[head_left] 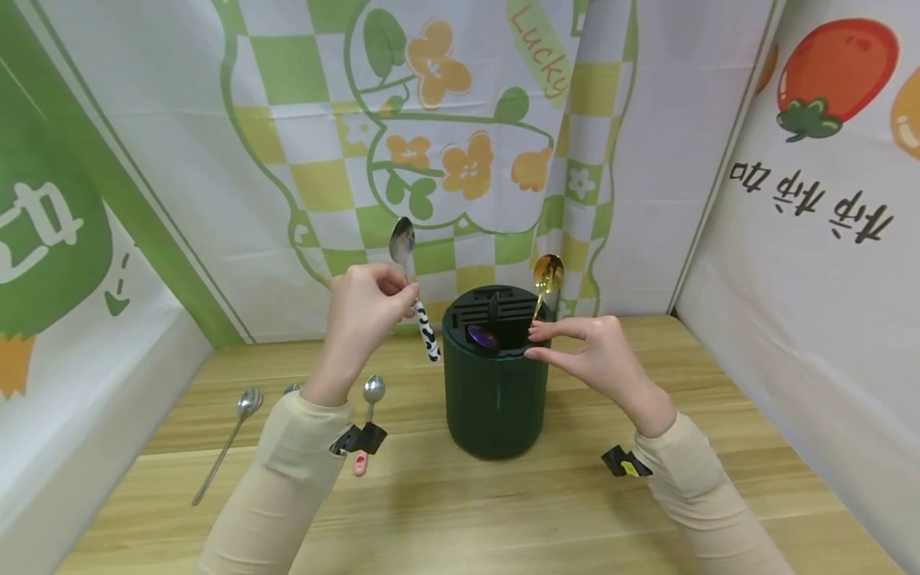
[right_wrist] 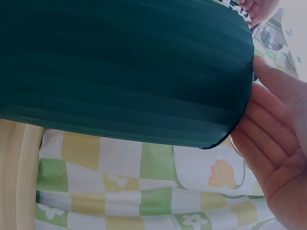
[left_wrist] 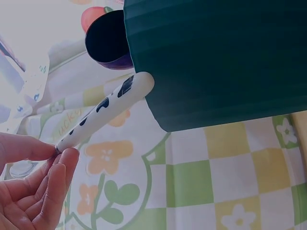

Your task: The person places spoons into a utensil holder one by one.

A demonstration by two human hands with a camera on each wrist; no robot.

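My left hand (head_left: 370,299) pinches a metal spoon (head_left: 402,239) near the top of its black-and-white cow-print handle (left_wrist: 105,110). The spoon is held bowl up, just left of a dark green utensil holder (head_left: 494,407) with a slotted black top. At the holder's right rim is my right hand (head_left: 589,351), thumb and fingers apart. Beside its fingertips a gold spoon (head_left: 549,273) stands bowl up, its lower handle hidden. A purple spoon (head_left: 483,337) shows at the holder's front opening, and a dark spoon bowl (head_left: 493,307) rises from the slots behind it.
On the wooden table (head_left: 575,511), a long-handled silver spoon (head_left: 233,435) lies at the left. Nearer the holder is a spoon (head_left: 374,389) with a pink handle end, partly covered by the left wrist's camera. Patterned cloth walls (head_left: 287,64) stand behind and at both sides.
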